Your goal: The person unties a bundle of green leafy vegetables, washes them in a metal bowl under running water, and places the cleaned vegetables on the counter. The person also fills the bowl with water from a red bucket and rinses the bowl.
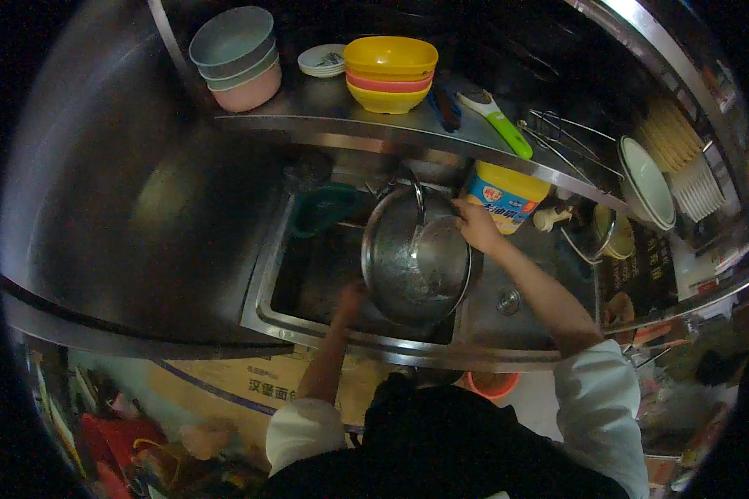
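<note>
Under a running faucet [419,193], a round stainless-steel basin [388,262] is held over the sink [263,299]. Water falls into its middle and spreads over the bottom. My right hand [476,226] grips the basin's upper right rim, fingers out of sight behind it. On the lower left side, my left hand [349,300] is dark and motion-blurred at the basin's edge; its fingers cannot be made out. Behind the basin, a green plastic colander or basket [326,211] sits at the sink's back left corner.
A steel shelf [312,106] runs behind the sink, bearing stacked yellow and pink bowls [391,59], pastel bowls [243,62], small white dishes [320,60] and a green-handled peeler or brush [505,131]. Below it stands a yellow detergent jug [509,193]. Plates [668,137] stand right.
</note>
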A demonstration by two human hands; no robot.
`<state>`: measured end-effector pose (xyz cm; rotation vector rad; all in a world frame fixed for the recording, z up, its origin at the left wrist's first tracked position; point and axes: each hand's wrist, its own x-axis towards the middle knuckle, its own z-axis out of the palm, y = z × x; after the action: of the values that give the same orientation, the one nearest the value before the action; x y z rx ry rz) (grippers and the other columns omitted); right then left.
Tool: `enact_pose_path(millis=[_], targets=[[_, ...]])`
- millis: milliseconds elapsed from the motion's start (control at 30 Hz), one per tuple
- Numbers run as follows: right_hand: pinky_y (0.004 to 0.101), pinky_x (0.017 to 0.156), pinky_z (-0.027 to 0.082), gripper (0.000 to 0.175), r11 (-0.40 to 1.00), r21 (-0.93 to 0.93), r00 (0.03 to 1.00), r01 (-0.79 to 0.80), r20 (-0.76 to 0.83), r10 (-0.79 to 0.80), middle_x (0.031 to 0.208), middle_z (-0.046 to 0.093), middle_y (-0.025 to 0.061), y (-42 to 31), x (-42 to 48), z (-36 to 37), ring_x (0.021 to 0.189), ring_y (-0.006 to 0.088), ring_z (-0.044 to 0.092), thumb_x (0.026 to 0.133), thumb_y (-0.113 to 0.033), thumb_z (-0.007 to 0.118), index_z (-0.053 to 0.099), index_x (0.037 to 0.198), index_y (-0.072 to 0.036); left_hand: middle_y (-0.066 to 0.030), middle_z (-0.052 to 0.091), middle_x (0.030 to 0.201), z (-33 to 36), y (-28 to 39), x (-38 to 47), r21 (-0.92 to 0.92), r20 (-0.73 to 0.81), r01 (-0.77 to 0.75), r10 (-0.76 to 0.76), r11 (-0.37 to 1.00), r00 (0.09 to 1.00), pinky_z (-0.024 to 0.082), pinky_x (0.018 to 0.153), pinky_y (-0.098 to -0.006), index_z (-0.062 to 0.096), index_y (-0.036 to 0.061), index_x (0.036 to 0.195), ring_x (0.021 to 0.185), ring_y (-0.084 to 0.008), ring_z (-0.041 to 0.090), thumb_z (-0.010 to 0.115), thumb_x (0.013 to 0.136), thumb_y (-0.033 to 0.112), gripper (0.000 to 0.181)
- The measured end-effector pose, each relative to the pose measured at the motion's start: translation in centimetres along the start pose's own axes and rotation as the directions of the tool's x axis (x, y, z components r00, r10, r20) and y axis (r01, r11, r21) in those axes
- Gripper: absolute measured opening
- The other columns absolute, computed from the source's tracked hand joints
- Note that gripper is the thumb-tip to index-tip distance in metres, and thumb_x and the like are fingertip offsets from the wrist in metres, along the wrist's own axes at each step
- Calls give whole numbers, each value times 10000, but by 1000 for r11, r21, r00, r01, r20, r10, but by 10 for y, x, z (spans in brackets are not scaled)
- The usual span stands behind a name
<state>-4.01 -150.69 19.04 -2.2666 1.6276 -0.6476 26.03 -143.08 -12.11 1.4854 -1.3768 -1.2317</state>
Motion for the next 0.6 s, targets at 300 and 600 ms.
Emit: enact_pose_path(millis=[300, 600], targets=[[441, 627, 521, 178, 829, -544, 989, 129, 135, -66, 763, 638, 196, -109, 13, -23, 708, 349, 642, 695, -85, 599, 596, 852, 0, -167, 651, 920, 181, 1, 17, -227, 94, 89, -69, 970, 993, 496, 738, -406, 624, 56, 1029, 845, -317, 629, 633, 777, 249, 318], [392, 611, 532, 123, 782, -572, 966, 247, 211, -152, 793, 652, 183, -149, 12, -45, 730, 320, 665, 692, -46, 601, 629, 801, 3, -156, 651, 890, 222, 112, 30, -271, 156, 42, 1, 962, 988, 496, 714, -389, 631, 47, 986, 820, -296, 631, 624, 782, 251, 289]])
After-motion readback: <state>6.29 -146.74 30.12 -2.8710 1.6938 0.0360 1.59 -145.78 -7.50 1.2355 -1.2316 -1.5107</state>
